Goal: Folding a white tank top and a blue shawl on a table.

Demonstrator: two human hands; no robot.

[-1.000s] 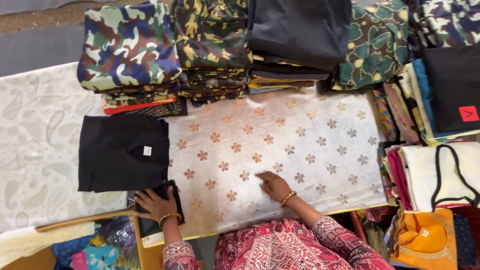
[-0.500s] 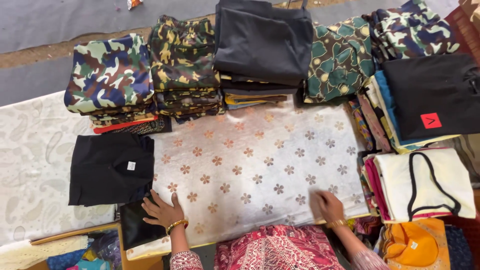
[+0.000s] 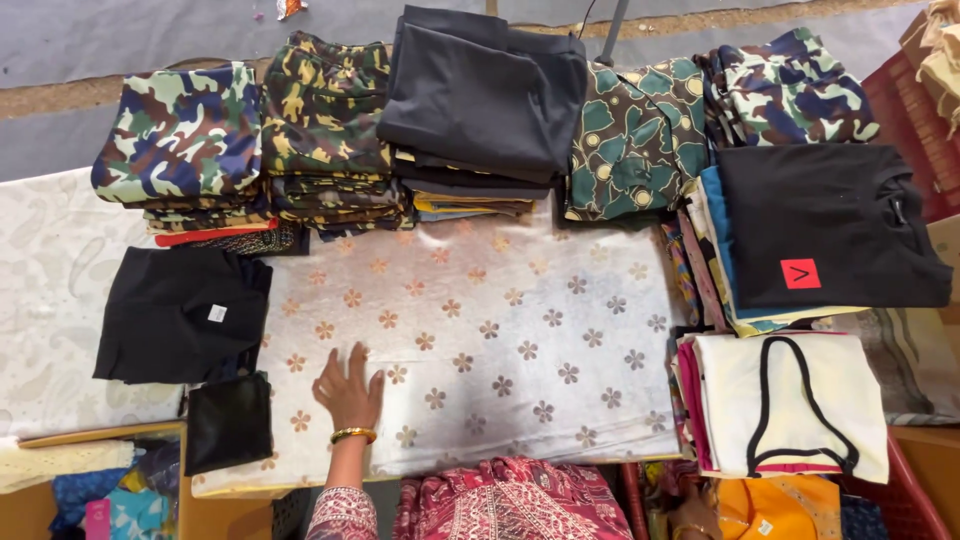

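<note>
1. I see the white, shiny cloth with rows of gold and grey flowers [image 3: 480,340] spread flat across the middle of the counter [image 3: 60,300], its near edge hanging toward me; lying open like this, its whole face can be reached and smoothed.
2. My left hand [image 3: 349,388] rests palm down on the cloth's near left part, fingers spread wide and holding nothing, a gold bangle [image 3: 352,434] at the wrist. I judge it is pressing the fabric flat.
3. My right hand [image 3: 692,515] shows only in part at the bottom edge, below the counter by the orange bag [image 3: 770,510]; I cannot tell whether it is open or closed on anything.
4. Just left of the cloth lie a folded black garment with a small white tag [image 3: 180,315] and a smaller black folded piece [image 3: 230,422], set aside off the working area.
5. Along the far edge stand folded stacks: blue-green camouflage [image 3: 180,135], yellow-brown camouflage [image 3: 325,110], dark grey fabric [image 3: 480,90] and green leaf print [image 3: 635,135].
6. At the right sit a black folded garment with a red square label [image 3: 825,225] and a cream piece with black trim [image 3: 790,400], touching the cloth's edge.
</note>
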